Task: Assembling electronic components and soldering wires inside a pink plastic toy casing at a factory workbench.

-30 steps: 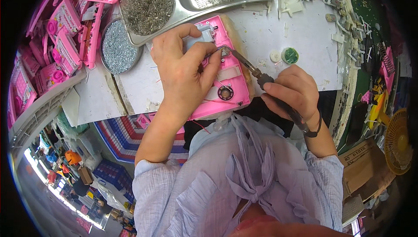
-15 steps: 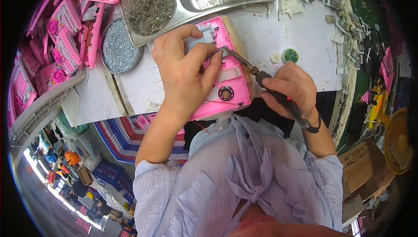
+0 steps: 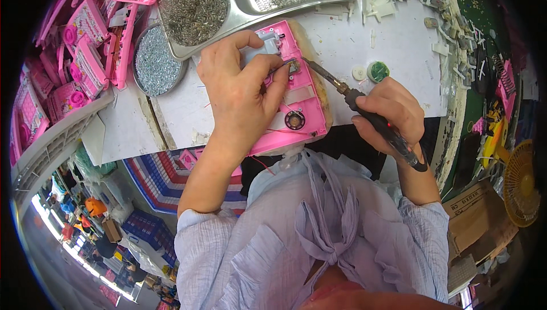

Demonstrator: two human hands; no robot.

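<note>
A pink plastic toy housing (image 3: 310, 113) lies on the bench in front of me, with a round black speaker (image 3: 295, 119) and a grey-blue box-shaped part (image 3: 259, 53) inside it. My left hand (image 3: 239, 90) rests over the housing, thumb and forefinger pinched on a thin dark wire (image 3: 280, 67). The wire's end lies by a small metal part (image 3: 294, 66) near the housing's right wall. My right hand (image 3: 396, 107) is wrapped round the black handle of a soldering iron (image 3: 373, 119). The iron's tip is just right of that small part, apart from it.
At the back, a metal tray (image 3: 233, 25) holds many small springs. A round tin of screws (image 3: 156, 62) stands left, beside stacked pink housings (image 3: 88, 70). A green-topped small pot (image 3: 378, 72) sits right of the iron; white plastic pieces (image 3: 382, 5) lie behind.
The soldering iron has drawn back to the right, its tip leaving the small part. My left hand stays nearly still, pinching the wire.
</note>
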